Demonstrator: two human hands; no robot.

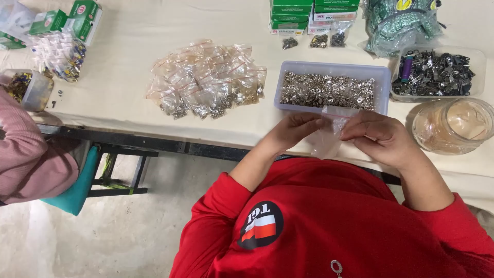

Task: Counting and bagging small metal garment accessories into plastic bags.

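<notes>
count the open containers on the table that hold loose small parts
3: a lavender tray of silver snaps above the hands, a clear tub of dark metal parts at right, a small tub at far left. Others may lie off-frame.

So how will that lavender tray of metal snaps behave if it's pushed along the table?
The lavender tray looks heaped with small metal snaps, so probably heavy for its size. Its flat base should slide on the table cloth, not tip, though the cloth may drag.

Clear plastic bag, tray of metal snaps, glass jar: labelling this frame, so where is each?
clear plastic bag (326, 145), head view, lower body.
tray of metal snaps (329, 68), head view, far rim.
glass jar (427, 135), head view, left wall.
</notes>
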